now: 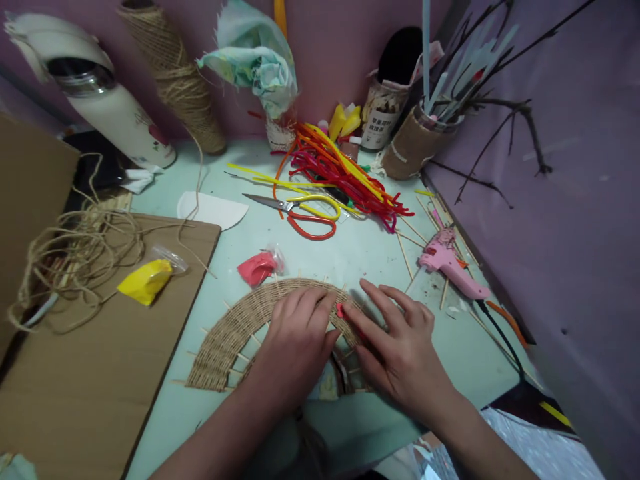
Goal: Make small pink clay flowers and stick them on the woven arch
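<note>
A fan-shaped woven twine piece (pixel 215 353) with thin sticks poking out along its edges lies on the table. My left hand (pixel 300 340) rests over its middle, fingers bent together on the weave and thumb at the inner edge, gripping it. A small red clay bit (pixel 341 310) sits on the weave between my hands. My right hand (pixel 403 337) is over the right side, index fingertip beside the red bit and the other fingers spread apart. The right part of the weave is mostly hidden under this hand.
Beyond the weave are a red clay packet (pixel 257 268), scissors (pixel 300 212) and pipe cleaners (pixel 345 173). On the right lies a pink glue gun (pixel 450 263). Cardboard (pixel 95 353) with a yellow clay packet (pixel 146 281) and tangled twine (pixel 75 247) is at left. A bottle (pixel 110 107) stands behind.
</note>
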Demonstrator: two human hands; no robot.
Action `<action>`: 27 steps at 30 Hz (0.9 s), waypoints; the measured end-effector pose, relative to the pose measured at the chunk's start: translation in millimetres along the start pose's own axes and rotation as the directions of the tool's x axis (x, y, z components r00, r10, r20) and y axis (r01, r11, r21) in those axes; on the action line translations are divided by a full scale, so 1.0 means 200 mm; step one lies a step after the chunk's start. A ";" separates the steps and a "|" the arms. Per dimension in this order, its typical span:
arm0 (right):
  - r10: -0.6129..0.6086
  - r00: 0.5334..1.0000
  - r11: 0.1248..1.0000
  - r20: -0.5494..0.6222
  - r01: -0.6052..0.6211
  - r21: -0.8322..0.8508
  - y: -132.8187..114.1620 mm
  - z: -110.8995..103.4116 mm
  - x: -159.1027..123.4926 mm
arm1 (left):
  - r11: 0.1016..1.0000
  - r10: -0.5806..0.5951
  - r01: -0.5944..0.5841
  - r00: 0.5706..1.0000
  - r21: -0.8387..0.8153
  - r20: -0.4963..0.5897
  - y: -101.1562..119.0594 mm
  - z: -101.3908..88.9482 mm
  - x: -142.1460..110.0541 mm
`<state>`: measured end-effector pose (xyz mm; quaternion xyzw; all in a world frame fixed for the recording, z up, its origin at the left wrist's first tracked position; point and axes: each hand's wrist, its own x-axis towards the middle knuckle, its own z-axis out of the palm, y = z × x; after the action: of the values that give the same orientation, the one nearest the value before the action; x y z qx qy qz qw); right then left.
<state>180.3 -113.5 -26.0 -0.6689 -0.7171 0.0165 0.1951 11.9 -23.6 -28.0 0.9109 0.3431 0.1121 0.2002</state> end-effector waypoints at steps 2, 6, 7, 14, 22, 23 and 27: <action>-0.013 0.999 1.000 0.029 0.013 0.006 -0.01 0.01 -0.01 | 1.000 -0.001 0.001 1.000 -0.001 -0.001 0.00 0.00 0.00; -0.021 0.998 1.000 0.055 0.021 0.010 -0.02 0.03 -0.02 | 1.000 0.005 -0.005 1.000 -0.005 -0.003 0.00 -0.01 0.00; -0.022 0.998 1.000 0.053 0.021 0.016 -0.01 0.02 -0.02 | 1.000 0.006 -0.006 1.000 -0.005 -0.001 0.00 -0.01 0.00; 0.024 0.999 1.000 0.023 -0.024 -0.015 0.02 0.00 0.01 | 1.000 0.005 -0.005 1.000 0.005 -0.001 0.00 0.00 0.00; 0.038 0.998 0.999 0.048 -0.037 -0.014 0.02 0.02 0.01 | 1.000 0.004 -0.004 1.000 0.012 -0.001 0.00 -0.01 0.00; 0.038 0.999 0.999 0.036 -0.038 -0.006 0.02 0.01 0.01 | 1.000 0.006 -0.006 1.000 0.013 -0.001 0.00 -0.01 0.00; 0.017 1.000 0.999 0.004 -0.017 0.029 0.01 -0.01 -0.01 | 1.000 0.011 -0.011 1.000 0.018 0.001 0.00 -0.01 0.00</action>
<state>182.9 -115.9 -25.9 -0.6721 -0.7113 0.0298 0.2035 12.0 -23.8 -26.5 0.9145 0.3391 0.1098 0.1916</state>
